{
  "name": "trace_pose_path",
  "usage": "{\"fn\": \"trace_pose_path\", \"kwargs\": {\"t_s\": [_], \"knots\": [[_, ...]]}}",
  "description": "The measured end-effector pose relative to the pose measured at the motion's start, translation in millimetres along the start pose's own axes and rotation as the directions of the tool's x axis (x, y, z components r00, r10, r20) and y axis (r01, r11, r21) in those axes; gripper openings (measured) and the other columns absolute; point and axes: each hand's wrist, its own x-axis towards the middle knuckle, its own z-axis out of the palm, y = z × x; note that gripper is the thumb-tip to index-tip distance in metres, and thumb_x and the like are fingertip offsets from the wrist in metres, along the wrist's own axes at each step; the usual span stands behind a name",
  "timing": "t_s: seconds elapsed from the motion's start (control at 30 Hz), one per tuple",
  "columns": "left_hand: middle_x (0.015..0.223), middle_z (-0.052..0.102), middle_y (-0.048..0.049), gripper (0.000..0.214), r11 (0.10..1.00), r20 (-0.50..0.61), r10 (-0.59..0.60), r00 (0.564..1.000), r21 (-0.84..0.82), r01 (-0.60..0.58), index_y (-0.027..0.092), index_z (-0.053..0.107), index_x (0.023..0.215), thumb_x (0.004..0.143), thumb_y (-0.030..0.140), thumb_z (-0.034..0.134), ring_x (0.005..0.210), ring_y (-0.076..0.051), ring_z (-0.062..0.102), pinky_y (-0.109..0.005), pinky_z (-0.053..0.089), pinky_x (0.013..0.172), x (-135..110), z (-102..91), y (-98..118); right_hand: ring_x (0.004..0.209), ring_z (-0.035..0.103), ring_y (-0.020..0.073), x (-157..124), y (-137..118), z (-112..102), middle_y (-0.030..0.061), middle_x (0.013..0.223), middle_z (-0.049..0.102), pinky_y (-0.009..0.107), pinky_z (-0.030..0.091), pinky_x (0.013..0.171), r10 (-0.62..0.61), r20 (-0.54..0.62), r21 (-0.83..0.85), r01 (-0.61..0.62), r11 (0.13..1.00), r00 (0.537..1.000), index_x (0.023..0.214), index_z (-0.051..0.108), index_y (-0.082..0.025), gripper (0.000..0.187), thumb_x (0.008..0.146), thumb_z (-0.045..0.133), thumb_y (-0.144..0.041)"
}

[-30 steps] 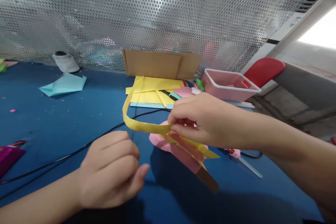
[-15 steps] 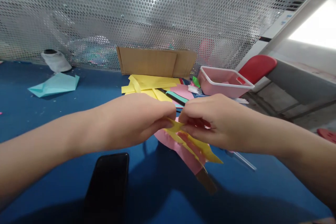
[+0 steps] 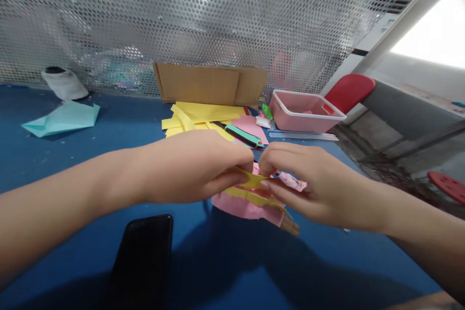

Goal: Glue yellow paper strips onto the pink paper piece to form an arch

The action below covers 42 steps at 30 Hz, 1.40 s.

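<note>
My left hand (image 3: 192, 167) and my right hand (image 3: 312, 184) meet over the middle of the blue table (image 3: 90, 131), both pinched on a yellow paper strip (image 3: 252, 180). The strip lies across a pink paper piece (image 3: 243, 206) with a brown stick end (image 3: 290, 225) poking out at its lower right. My fingers hide most of the strip and the top of the pink piece.
A black phone (image 3: 143, 261) lies near my left forearm. Behind my hands lie yellow paper sheets (image 3: 203, 114), a teal-handled cutter (image 3: 241, 134), a cardboard piece (image 3: 209, 84) and a pink tray (image 3: 303, 111). A light blue paper (image 3: 61, 118) rests far left. A perforated metal screen (image 3: 181, 19) backs the table.
My left hand rose from the lower left and joined my right hand on the yellow strip. The strip's long loop is gone from view, and the pink piece now sits lower and flatter.
</note>
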Motion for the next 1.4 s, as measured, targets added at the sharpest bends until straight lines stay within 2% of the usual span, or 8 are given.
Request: {"fn": "trace_pose_path", "kwargs": {"t_s": [0.2, 0.33, 0.5, 0.67, 0.83, 1.1, 1.4], "knots": [[0.057, 0.054, 0.0020, 0.023, 0.986, -0.038, 0.001, 0.999, 0.167, 0.006, 0.020, 0.053, 0.070, 0.092, 0.023, 0.047, 0.048, -0.013, 0.044, -0.027, 0.022, 0.048, 0, 4.0, 3, 0.070, 0.054, 0.0134, -4, -2, 5, 0.0040, 0.079, 0.059, 0.025, 0.042, 0.060, -0.020, -0.054, -0.084, 0.016, 0.996, 0.998, 0.081, 0.057, -0.015, 0.011, 0.088, 0.048, -0.016], [0.054, 0.053, 0.0023, 0.020, 0.981, -0.042, -0.016, 0.999, 0.195, 0.024, 0.020, 0.056, 0.068, 0.088, 0.021, 0.054, 0.046, -0.012, 0.043, -0.028, 0.020, 0.047, 2, 5.2, 5, 0.069, 0.055, 0.0137, -4, -3, 7, 0.0044, 0.079, 0.059, 0.025, 0.043, 0.061, -0.016, -0.052, -0.098, 0.011, 0.995, 0.999, 0.081, 0.058, -0.014, 0.014, 0.089, 0.046, -0.016], [0.060, 0.063, 0.0009, 0.020, 0.983, -0.069, -0.067, 0.995, 0.166, 0.078, 0.020, 0.064, 0.071, 0.088, 0.022, 0.055, 0.053, -0.013, 0.052, -0.026, 0.023, 0.049, 2, 8.2, 8, 0.069, 0.054, 0.0138, -3, -7, 6, 0.0034, 0.078, 0.059, 0.027, 0.043, 0.061, 0.004, -0.057, -0.083, -0.009, 0.997, 0.998, 0.081, 0.058, -0.015, 0.013, 0.089, 0.048, -0.017], [0.063, 0.065, 0.0016, 0.019, 0.983, -0.135, -0.105, 0.985, 0.137, 0.123, 0.021, 0.066, 0.075, 0.088, 0.031, 0.057, 0.054, -0.013, 0.055, -0.025, 0.024, 0.048, 2, 13.5, 8, 0.070, 0.055, 0.0131, -1, -7, 2, 0.0026, 0.082, 0.061, 0.026, 0.043, 0.062, 0.075, -0.069, -0.035, -0.078, 0.996, 0.995, 0.083, 0.058, -0.016, 0.007, 0.089, 0.053, -0.019], [0.070, 0.070, 0.0011, 0.016, 0.985, -0.159, -0.137, 0.978, 0.083, 0.151, 0.023, 0.069, 0.080, 0.088, 0.027, 0.055, 0.062, -0.015, 0.062, -0.025, 0.029, 0.051, 3, 16.1, 11, 0.074, 0.057, 0.0129, 1, -5, -1, 0.0052, 0.087, 0.061, 0.025, 0.046, 0.065, 0.041, -0.049, -0.035, -0.043, 0.998, 0.998, 0.078, 0.057, -0.016, 0.012, 0.088, 0.050, -0.014], [0.067, 0.070, -0.0012, 0.021, 0.970, -0.259, -0.228, 0.938, 0.028, 0.243, 0.021, 0.069, 0.077, 0.088, 0.026, 0.052, 0.059, -0.016, 0.061, -0.026, 0.033, 0.052, 2, 27.5, 17, 0.075, 0.058, 0.0141, 2, -4, 1, 0.0055, 0.084, 0.062, 0.025, 0.047, 0.065, 0.007, -0.105, -0.024, -0.010, 1.000, 0.994, 0.076, 0.056, -0.017, 0.014, 0.084, 0.050, -0.008], [0.060, 0.069, 0.0031, 0.019, 0.975, -0.399, -0.190, 0.897, 0.034, 0.221, 0.023, 0.068, 0.069, 0.082, 0.023, 0.054, 0.052, -0.014, 0.058, -0.025, 0.030, 0.048, 1, 40.7, 16, 0.071, 0.059, 0.0117, 1, -2, 3, 0.0028, 0.083, 0.066, 0.023, 0.046, 0.062, -0.004, -0.126, -0.041, -0.001, 0.999, 0.992, 0.074, 0.057, -0.017, 0.015, 0.084, 0.054, -0.007]]}}
